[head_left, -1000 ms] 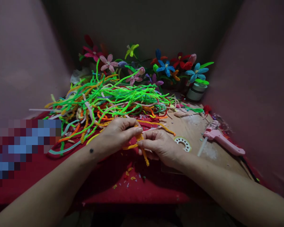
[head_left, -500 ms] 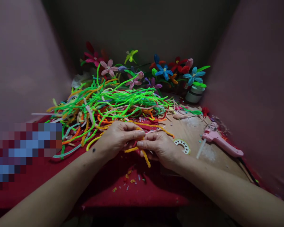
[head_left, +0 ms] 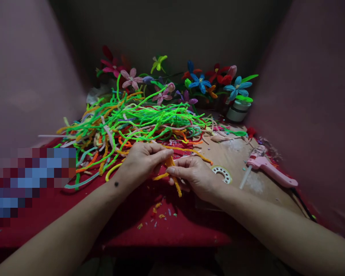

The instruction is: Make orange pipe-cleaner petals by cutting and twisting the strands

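My left hand (head_left: 142, 161) and my right hand (head_left: 194, 175) meet over the red cloth (head_left: 166, 226), both pinching a bent orange pipe cleaner (head_left: 172, 174). Its loose ends hang down and stick out to the left between the hands. The fingertips of both hands are pressed together on the wire. Just behind the hands lies a big tangled pile of pipe cleaners (head_left: 132, 122), mostly bright green with orange, pink and white ones.
Finished pipe-cleaner flowers (head_left: 201, 82) in pink, blue, red and yellow stand at the back. A white jar (head_left: 238, 111) sits at the back right. A pink glue gun (head_left: 268, 170) and a small white ring (head_left: 222, 173) lie on a board (head_left: 238, 153) at right. Small clippings dot the cloth.
The hands have stayed in the same spot, turning and working the orange pipe cleaner slightly. The view shifted a little down and then back up.
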Tool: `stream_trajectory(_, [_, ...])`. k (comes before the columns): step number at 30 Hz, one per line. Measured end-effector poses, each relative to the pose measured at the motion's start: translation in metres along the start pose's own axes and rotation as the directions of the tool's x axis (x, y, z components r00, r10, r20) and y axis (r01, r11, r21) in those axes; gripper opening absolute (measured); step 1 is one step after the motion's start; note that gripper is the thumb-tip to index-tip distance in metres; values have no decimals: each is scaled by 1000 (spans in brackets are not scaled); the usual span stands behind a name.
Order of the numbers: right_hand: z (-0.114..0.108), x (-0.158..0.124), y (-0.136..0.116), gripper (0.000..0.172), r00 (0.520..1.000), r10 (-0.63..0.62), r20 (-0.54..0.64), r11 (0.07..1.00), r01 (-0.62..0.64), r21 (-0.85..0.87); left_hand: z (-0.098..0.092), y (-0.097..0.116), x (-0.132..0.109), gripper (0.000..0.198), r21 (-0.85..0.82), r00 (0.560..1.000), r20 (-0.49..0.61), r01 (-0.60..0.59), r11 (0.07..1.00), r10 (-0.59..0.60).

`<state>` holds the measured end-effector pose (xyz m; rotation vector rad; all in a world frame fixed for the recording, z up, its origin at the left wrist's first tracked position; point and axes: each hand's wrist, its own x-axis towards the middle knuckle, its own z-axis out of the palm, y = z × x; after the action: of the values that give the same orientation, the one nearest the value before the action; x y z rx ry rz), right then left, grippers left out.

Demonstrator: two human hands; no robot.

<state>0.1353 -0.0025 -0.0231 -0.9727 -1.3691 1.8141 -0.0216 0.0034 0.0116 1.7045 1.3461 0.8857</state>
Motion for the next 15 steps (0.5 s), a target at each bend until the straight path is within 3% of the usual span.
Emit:
stream_trajectory(3, [-2, 1, 2, 23, 998, -46, -43, 997, 49, 62, -6, -1, 3, 35, -121, 994, 47, 100, 988, -95])
stream_trajectory(8, [-1, 2, 1, 24, 979, -107, -172, 986, 127, 112, -12, -6, 5, 28, -61, 965, 231, 139, 988, -122])
stream_trajectory(12, [-1, 4, 2, 24, 966, -109, -232, 985, 137, 105, -4, -3, 1, 24, -94, 956, 276, 125, 988, -95])
stream_trajectory(15, [-2, 5, 3, 26, 953, -118, -280, 972, 168, 163, 6, 3, -2, 26, -91, 931, 306, 239, 967, -201])
